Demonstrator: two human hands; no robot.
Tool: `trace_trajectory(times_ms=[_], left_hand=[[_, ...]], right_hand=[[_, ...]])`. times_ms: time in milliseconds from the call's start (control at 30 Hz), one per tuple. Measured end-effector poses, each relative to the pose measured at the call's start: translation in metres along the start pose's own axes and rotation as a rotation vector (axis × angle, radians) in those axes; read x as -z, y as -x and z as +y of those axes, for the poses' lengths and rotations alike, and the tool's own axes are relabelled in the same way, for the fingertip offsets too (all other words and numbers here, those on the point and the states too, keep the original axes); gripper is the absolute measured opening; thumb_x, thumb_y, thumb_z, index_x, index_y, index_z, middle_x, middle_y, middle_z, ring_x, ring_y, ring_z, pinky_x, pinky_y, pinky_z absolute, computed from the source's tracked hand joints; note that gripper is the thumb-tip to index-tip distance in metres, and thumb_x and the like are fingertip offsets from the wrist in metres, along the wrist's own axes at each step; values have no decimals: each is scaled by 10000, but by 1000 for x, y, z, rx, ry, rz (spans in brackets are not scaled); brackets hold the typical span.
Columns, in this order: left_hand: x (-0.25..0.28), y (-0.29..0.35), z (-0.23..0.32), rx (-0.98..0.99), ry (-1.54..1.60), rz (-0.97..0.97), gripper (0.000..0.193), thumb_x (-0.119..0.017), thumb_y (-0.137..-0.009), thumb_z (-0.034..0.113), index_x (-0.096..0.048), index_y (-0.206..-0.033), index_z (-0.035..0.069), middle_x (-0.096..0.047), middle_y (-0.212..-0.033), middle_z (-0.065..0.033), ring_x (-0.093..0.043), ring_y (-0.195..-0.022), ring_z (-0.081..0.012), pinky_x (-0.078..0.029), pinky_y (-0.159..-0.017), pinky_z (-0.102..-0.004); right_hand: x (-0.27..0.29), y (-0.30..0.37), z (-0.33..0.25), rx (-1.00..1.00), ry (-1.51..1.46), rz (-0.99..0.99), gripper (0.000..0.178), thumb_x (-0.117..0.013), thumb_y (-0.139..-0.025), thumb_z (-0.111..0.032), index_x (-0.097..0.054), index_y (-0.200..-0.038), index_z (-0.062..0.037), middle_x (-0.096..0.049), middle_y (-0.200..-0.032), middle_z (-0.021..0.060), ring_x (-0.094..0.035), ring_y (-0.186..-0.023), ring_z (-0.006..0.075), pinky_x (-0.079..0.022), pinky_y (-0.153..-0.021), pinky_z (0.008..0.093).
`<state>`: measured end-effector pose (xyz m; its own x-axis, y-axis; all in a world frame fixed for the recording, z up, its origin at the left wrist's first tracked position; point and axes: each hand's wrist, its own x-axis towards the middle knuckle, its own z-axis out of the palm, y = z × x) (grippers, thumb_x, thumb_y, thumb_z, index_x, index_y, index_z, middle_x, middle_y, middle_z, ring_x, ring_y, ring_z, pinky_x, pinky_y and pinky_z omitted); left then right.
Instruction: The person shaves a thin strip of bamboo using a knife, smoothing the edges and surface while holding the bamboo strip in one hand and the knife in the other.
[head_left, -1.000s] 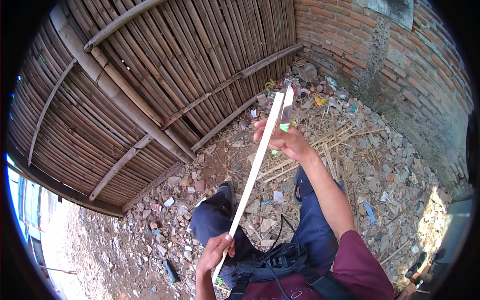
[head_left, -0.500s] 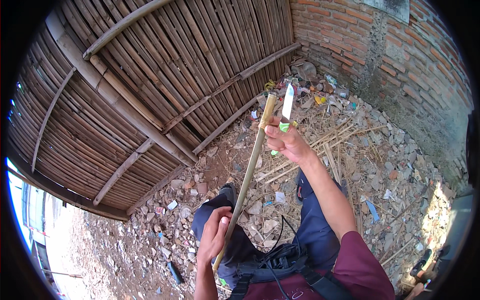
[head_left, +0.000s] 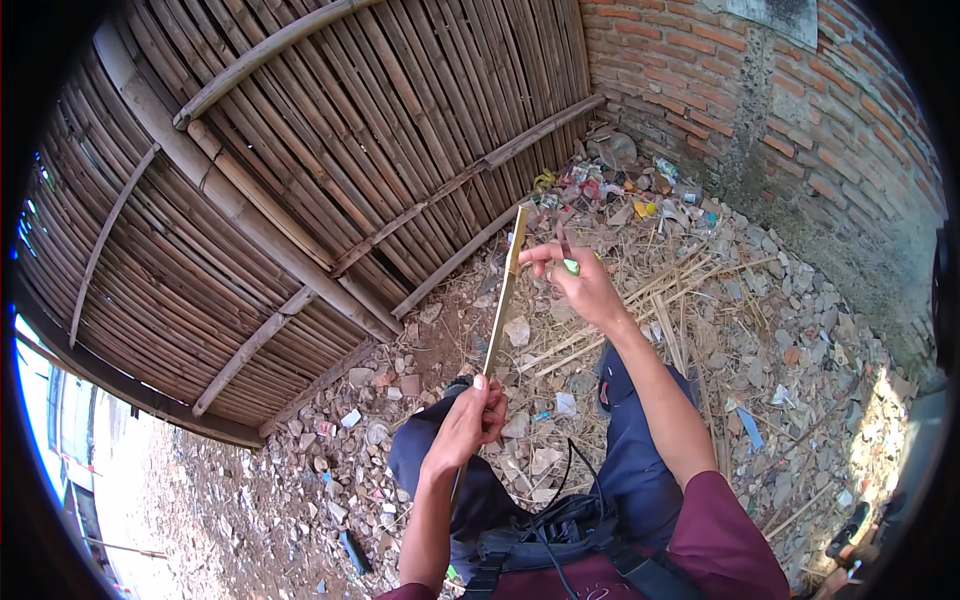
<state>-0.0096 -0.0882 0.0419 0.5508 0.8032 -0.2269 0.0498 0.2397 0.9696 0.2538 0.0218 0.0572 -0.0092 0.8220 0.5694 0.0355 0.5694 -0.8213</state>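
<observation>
A long, narrow bamboo strip (head_left: pixel 503 300) slants up and away from my lap. My left hand (head_left: pixel 465 422) is closed around its lower part, in front of my knee. Near the far end of the strip, my right hand (head_left: pixel 585 288) holds a knife with a green handle (head_left: pixel 572 266). The knife's blade (head_left: pixel 563 238) points away from me and looks dark and narrow at this angle. My right fingertips reach left to the strip and appear to touch it. Much of the knife's handle is hidden in my palm.
A bamboo-slat wall (head_left: pixel 400 130) rises at the left and far side, meeting a brick wall (head_left: pixel 680 60) at the far corner. Stones, litter and split bamboo pieces (head_left: pixel 660 300) cover the ground. Black cables (head_left: pixel 560 490) lie at my waist. A dark cylindrical object (head_left: pixel 353 552) lies at lower left.
My left hand has moved up along the strip and now grips it. The strip and the knife have turned, so the blade no longer shows its bright flat side. My right index finger is stretched further out.
</observation>
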Motion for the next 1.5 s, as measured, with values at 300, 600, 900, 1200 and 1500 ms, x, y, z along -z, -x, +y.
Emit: trace_trajectory(times_ms=[300, 600, 900, 1200, 1500], left_hand=[[-24, -2, 3, -158, -467, 340, 562, -312, -1187, 453, -495, -883, 18, -492, -676, -76, -482, -622, -201, -426, -623, -385], [-44, 6, 8, -211, -716, 484, 421, -409, -1172, 334, -572, -988, -7, -560, -633, -246, -595, -598, -446, -446, -600, -539], [-37, 0, -23, -188, -1068, 703, 278, -495, -1136, 295, -528, -1040, 36, -630, -631, -272, -650, -610, -513, -490, -511, -612], [-17, -6, -34, -80, -1090, 725, 326, -453, -1145, 305, -564, -1044, 15, -675, -755, -328, -664, -728, -561, -514, -615, -654], [12, -1, -38, -167, -1155, 719, 306, -485, -1136, 323, -531, -1058, 31, -662, -677, -288, -672, -645, -527, -531, -539, -620]], right_hand=[[-23, 18, 7, 321, 704, 86, 66, -695, -852, -32, -716, -911, -51, -726, -848, 134, -716, -707, 365, -546, -632, 489], [-20, 16, -1, 257, 866, 110, 60, -736, -829, -100, -718, -873, -64, -747, -789, 121, -722, -625, 309, -535, -540, 438], [-32, 15, 24, 182, 1024, -12, 79, -689, -884, -79, -751, -843, -51, -660, -559, 134, -705, -508, 277, -522, -460, 414], [-47, 6, 66, 156, 1145, -15, 340, -537, -982, -104, -664, -667, -90, -628, -504, 120, -665, -434, 233, -474, -370, 386], [-62, -4, 88, 151, 1128, 47, 353, -482, -960, -56, -611, -634, -94, -484, -444, 46, -478, -372, 107, -312, -324, 316]])
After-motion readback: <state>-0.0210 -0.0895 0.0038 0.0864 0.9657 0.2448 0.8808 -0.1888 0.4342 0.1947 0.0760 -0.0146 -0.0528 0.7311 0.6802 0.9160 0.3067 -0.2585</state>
